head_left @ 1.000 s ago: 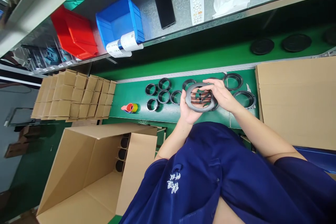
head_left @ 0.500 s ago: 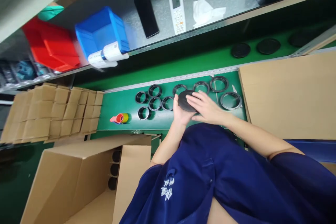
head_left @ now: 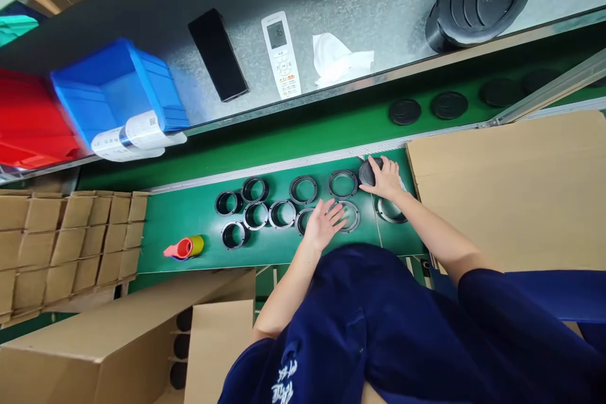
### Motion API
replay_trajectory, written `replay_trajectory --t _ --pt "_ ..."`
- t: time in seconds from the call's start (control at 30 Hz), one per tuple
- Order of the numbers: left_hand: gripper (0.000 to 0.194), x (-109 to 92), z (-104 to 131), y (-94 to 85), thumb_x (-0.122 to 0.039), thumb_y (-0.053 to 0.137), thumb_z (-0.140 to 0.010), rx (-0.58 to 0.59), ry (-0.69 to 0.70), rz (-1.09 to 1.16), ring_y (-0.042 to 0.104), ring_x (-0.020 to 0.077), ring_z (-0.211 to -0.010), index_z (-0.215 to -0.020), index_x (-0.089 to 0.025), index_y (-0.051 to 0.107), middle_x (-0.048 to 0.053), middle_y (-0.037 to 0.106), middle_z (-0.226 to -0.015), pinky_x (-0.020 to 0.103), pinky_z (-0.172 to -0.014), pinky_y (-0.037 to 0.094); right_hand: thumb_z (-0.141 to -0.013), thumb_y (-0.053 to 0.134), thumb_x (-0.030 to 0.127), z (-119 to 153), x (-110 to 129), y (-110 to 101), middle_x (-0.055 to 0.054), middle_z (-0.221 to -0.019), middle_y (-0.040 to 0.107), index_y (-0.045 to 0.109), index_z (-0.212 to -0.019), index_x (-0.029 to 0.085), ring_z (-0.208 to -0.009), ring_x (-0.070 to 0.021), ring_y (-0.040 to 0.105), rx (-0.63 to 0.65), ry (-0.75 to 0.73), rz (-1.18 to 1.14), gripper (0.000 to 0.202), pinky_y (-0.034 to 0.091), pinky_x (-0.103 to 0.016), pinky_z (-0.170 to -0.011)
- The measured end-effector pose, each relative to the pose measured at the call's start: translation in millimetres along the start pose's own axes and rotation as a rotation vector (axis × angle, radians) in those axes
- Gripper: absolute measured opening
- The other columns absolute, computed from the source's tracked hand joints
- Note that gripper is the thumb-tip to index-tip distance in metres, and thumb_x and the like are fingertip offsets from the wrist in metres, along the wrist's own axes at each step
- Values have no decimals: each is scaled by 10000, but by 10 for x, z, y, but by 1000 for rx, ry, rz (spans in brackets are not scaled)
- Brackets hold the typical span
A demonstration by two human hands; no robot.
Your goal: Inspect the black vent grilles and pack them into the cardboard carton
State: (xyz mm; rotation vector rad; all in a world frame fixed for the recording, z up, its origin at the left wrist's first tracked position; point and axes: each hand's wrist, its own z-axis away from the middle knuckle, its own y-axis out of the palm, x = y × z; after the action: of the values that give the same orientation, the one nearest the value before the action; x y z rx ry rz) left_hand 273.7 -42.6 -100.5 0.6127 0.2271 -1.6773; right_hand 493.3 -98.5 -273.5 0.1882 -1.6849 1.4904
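My right hand (head_left: 387, 179) grips a round black lid (head_left: 366, 174) at the back right of the green bench, where a black ring stood. The fingers hide part of the lid, and I cannot tell whether it is seated on that ring. My left hand (head_left: 324, 225) is open, palm up, fingers spread and holding nothing. It hovers over two black rings, partly covering one ring (head_left: 350, 217). Behind it are a flat black ring (head_left: 343, 184) and another ring (head_left: 303, 190). Several taller black rings (head_left: 255, 215) stand to the left. One more ring (head_left: 391, 209) lies below my right wrist.
Cardboard dividers (head_left: 76, 240) stand left, beside red and yellow tape rolls (head_left: 190, 246). An open carton (head_left: 222, 341) is at front left, a cardboard sheet (head_left: 511, 189) at right. The shelf above holds a blue bin (head_left: 118, 88), phone (head_left: 218, 55) and remote control (head_left: 282, 53). Black discs (head_left: 449, 105) lie behind.
My right hand has carried the black lid rightward from in front of me to the back right ring. My left hand has let go of it and opened. The camera view has shifted.
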Motion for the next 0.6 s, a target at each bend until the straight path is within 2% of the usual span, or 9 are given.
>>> replay_trajectory --t 0.1,0.23,0.33,0.4,0.43,0.5,0.57,0.6 --pt "411 -10 -76 -125 -493 570 -981 -51 -37 48 628 286 -1271 -1209 -164 663 182 654 -1339 483 -1130 470 -810 667 679 -123 -150 17 -277 -1674 146 296 -1634 120 -1481 -538 199 63 -6 58 1063 92 -738 -1173" --pt "380 -26 -182 -213 -452 537 -1007 -124 -111 81 670 260 -1195 -1211 -158 664 166 701 -1245 458 -1113 488 -969 477 606 -207 -16 -49 -212 -1725 17 218 -1663 119 -1568 -457 29 -37 -22 56 887 41 -699 -1216" --pt "354 -87 -259 -206 -416 521 -1017 -179 -131 89 686 252 -1159 -1207 -157 669 158 714 -1215 444 -1095 507 -1032 390 490 -299 105 -9 -211 -1719 100 248 -1651 84 -1583 -394 74 22 -25 46 754 50 -642 -1252" --pt "336 -144 -295 -185 -393 529 -1015 -203 -117 108 699 247 -1128 -1201 -154 674 154 717 -1207 435 -1080 522 -1030 417 473 -457 58 9 -223 -1701 176 320 -1620 79 -1576 -390 119 90 -24 2 716 61 -642 -1255" --pt "325 -172 -307 -174 -382 537 -1012 -211 -104 121 706 242 -1111 -1199 -155 676 150 718 -1201 427 -1072 530 -1026 439 486 -585 -24 -15 -224 -1691 210 370 -1592 87 -1570 -394 137 56 1 -57 696 70 -650 -1251" --pt "294 -217 -318 -155 -356 555 -1005 -221 -83 140 718 228 -1071 -1181 -159 685 139 726 -1169 407 -1050 546 -1031 437 541 -945 -298 -156 -267 -1662 243 461 -1504 62 -1546 -417 168 -142 107 -227 674 106 -674 -1232" --pt "260 -243 -322 -137 -333 567 -1000 -228 -70 149 727 212 -1020 -1139 -156 698 125 736 -1116 382 -1012 565 -1050 347 602 -1393 -652 -394 -373 -1588 273 507 -1383 -18 -1489 -437 245 -361 210 -389 722 180 -687 -1195" --pt "244 -249 -326 -127 -323 569 -999 -232 -69 152 730 204 -992 -1110 -154 706 118 739 -1087 368 -989 574 -1054 307 626 -1612 -824 -521 -411 -1523 327 522 -1322 -41 -1440 -425 321 -408 209 -445 751 237 -677 -1170"
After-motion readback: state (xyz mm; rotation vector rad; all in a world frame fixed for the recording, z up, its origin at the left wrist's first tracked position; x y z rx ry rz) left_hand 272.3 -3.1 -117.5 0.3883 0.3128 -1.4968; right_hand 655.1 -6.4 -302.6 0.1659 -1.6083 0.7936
